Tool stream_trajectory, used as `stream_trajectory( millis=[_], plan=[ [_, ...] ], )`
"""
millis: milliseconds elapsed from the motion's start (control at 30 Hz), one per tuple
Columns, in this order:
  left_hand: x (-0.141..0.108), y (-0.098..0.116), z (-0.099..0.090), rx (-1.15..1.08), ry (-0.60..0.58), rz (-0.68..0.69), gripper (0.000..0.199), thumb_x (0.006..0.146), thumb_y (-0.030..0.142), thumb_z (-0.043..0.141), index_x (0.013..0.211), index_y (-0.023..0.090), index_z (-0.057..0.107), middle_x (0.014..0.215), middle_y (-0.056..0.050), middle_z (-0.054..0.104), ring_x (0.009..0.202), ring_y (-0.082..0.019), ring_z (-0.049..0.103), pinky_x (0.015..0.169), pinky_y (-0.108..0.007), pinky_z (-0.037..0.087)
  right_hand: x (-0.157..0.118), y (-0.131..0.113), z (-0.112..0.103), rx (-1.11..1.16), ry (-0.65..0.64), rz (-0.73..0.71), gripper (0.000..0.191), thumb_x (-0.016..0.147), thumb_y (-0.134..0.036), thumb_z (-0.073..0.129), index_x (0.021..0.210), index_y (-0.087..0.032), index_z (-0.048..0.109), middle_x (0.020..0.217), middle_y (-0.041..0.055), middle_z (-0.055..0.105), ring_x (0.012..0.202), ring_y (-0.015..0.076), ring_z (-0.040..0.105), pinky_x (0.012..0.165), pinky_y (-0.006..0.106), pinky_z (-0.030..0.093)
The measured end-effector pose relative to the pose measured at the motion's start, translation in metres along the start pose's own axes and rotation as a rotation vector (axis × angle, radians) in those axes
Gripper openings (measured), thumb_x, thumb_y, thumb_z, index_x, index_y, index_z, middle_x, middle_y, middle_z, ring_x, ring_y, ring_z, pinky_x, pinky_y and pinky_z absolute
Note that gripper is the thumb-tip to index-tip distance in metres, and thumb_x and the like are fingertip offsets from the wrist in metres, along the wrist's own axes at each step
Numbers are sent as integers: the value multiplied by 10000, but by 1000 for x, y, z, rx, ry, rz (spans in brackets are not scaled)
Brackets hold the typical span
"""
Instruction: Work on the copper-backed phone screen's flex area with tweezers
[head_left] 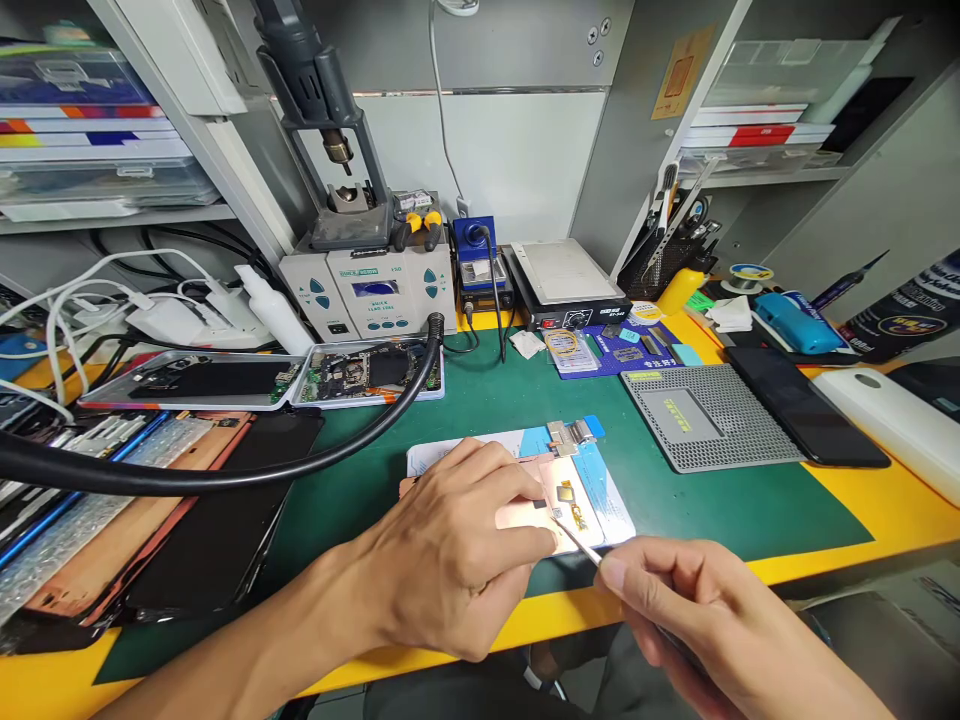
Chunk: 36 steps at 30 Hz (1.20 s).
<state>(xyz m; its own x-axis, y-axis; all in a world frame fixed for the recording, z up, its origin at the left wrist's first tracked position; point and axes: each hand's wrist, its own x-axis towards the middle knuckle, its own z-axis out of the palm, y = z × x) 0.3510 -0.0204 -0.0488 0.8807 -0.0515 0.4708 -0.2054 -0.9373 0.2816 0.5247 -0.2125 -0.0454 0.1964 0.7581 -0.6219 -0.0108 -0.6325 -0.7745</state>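
Note:
A phone screen panel [517, 516] lies with its copper-coloured back up on a white and blue printed board [606, 490]. Over its left part rests my left hand [465, 535], fingers bent and pressing it down, with thumb and forefinger tips slightly apart. My right hand [682, 610] is closed round a thin pointed metal tool [583, 546]. The tool's tip meets the panel just right of my left fingertips, beside a small gold flex part [576, 512]. At the panel's upper edge sits a folded flex connector [570, 436]. My left palm hides the panel's left part.
A black hose [300, 470] arches across the left side, before an opened phone [367, 372]. Stacked screens [217, 520] lie left. Behind stand a hot-air station [375, 290] and heating plate [566, 275]. A perforated metal plate [720, 420] and black phone [810, 405] lie right.

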Motion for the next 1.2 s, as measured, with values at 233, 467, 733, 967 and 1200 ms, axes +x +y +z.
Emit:
stream_trajectory(
  millis=[233, 467, 733, 967, 1200],
  plan=[
    [-1, 0, 0, 9, 3, -15, 198, 818, 96, 633, 929, 201, 760, 1120, -120, 731, 1025, -278, 654, 871, -426, 536, 4, 3, 3, 211, -75, 52, 577, 992, -651, 617, 628, -209, 546, 388, -128, 316, 327, 28, 141, 400, 231, 111],
    [-1, 0, 0, -14, -9, -10, 212, 827, 104, 649, 972, 168, 789, 1100, -140, 726, 989, -297, 652, 835, -452, 531, 4, 4, 3, 360, -108, 101, 567, 933, -648, 700, 614, -202, 555, 375, -137, 312, 281, 1, 139, 341, 171, 116],
    [-2, 0, 1, -35, -13, -21, 237, 825, 97, 657, 1007, 155, 799, 1081, -145, 718, 970, -300, 638, 829, -472, 531, 6, 7, 2, 568, -68, 216, 421, 808, -569, 816, 800, -172, 676, 588, -56, 602, 266, -24, 272, 283, 117, 140],
    [0, 1, 1, -39, -9, -19, 243, 803, 71, 648, 975, 157, 797, 1064, -140, 715, 947, -291, 630, 807, -467, 519, -1, -7, 4, 698, -74, 287, 326, 747, -459, 860, 785, -176, 703, 549, -72, 550, 280, -18, 275, 283, 92, 184],
    [1, 2, 0, -48, -7, -18, 272, 789, 43, 632, 972, 151, 801, 1017, -123, 709, 936, -285, 640, 799, -460, 512, -1, 1, 5, 693, -77, 211, 456, 770, -605, 853, 710, -185, 686, 548, -68, 531, 289, -12, 261, 288, 128, 175]
  ],
)
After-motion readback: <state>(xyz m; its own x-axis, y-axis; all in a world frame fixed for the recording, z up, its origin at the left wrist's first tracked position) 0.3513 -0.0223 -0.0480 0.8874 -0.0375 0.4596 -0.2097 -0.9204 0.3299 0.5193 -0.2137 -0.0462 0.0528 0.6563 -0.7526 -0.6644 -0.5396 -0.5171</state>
